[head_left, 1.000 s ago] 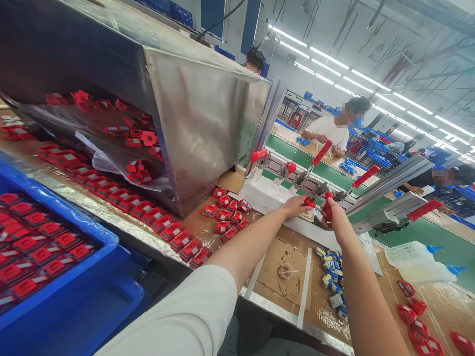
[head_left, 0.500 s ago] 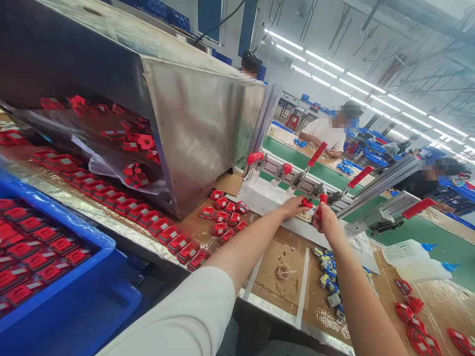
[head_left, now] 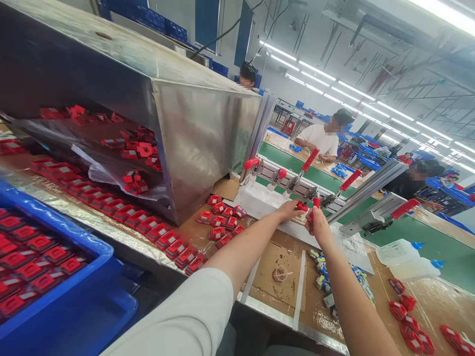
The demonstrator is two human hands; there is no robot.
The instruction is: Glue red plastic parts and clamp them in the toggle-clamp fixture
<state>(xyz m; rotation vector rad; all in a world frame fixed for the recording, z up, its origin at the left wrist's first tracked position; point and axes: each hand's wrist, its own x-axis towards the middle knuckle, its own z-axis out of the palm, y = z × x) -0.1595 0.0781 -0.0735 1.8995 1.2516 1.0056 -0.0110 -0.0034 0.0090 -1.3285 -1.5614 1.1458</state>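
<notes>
My left hand (head_left: 288, 210) reaches to the clamp fixture, its fingers closed on a small red plastic part (head_left: 302, 206) under the clamps. Right beside it, my right hand (head_left: 317, 225) is wrapped round the upright red handle (head_left: 316, 202) of a toggle clamp. More toggle clamps with red handles (head_left: 310, 159) line the metal rail (head_left: 267, 170). Left of my left forearm lies a group of red parts (head_left: 217, 220). Small blue, yellow and white pieces (head_left: 322, 277) are piled near my right forearm. The part's underside is hidden by my fingers.
A large metal housing (head_left: 208, 148) with red parts inside stands at left, a long row of red parts (head_left: 137, 221) before it. Blue bins (head_left: 107, 257) are lower left. Two bottles with blue caps (head_left: 399, 251) lie at right. Co-workers (head_left: 322, 138) sit across the green belt (head_left: 386, 247).
The camera view has tilted and shifted slightly, so the fixture appears a little further left. Both hands stay at the clamp, with the same holds on the red part and the handle.
</notes>
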